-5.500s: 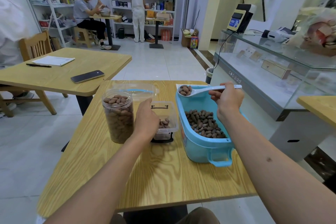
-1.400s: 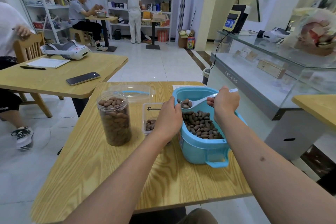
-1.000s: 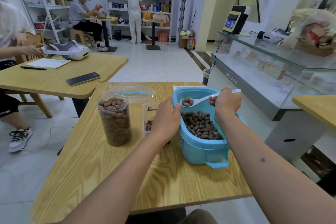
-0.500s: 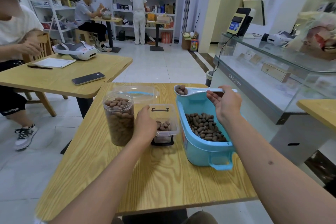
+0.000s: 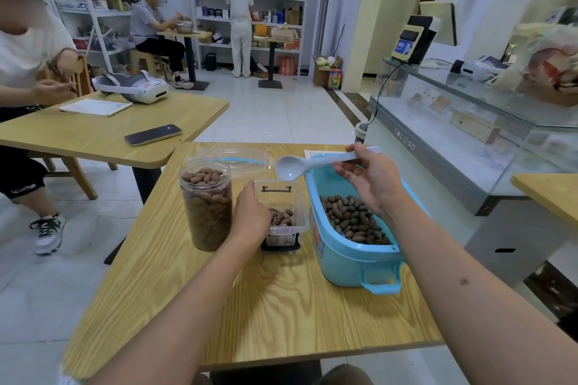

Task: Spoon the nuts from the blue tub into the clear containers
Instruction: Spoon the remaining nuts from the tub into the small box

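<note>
Round clear jar (image 5: 207, 203) is sitting left on the wooden table (image 5: 281, 316), upright, packed with nuts to just under the rim. Looking done; no lid on it.

Left hand (image 5: 251, 218) is resting against the left wall of the small clear box (image 5: 283, 212), fingers curled round its side, steadying it. Box is sitting on a black base, only a shallow layer of nuts in the bottom, lots of room left. A clear lid with a blue band (image 5: 240, 162) is lying flat behind jar and box.

White spoon (image 5: 316, 164) is hanging over the far edge of the box, bowl tipped and showing empty. Right hand (image 5: 369, 180) is pinching its handle, palm turned up, above the far end of the blue tub (image 5: 353, 247). Tub is standing just beside the box on the right, nuts (image 5: 350, 220) covering its floor, dark brown, elongated, smooth-shelled.

Risks from here, as I'm judging it:
- Box is light and perched on that base, so the spoon knocking its rim could be tipping or sliding it if the left hand is easing off.
- Heaped scoops are likely shedding nuts crossing the gap between tub and box; they're smooth and will be rolling off the table.
- Spoon's bowl is shallow, so any tilt during the carry is dumping the load early.
- Left wrist is close to the full jar; a nudge could be spilling it.
</note>
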